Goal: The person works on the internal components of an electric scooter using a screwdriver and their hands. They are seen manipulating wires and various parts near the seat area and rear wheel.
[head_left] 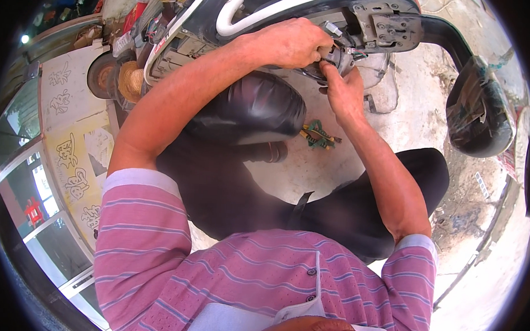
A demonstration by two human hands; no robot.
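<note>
Closely paired, the left hand and right hand meet at a grey part by the vehicle's near edge, just left of its metal plate. The right thumb and fingers hold the part's near side; the left fingers curl against it, their exact grip hidden. Wires show beside it. Green-handled pliers lie on the floor.
</note>
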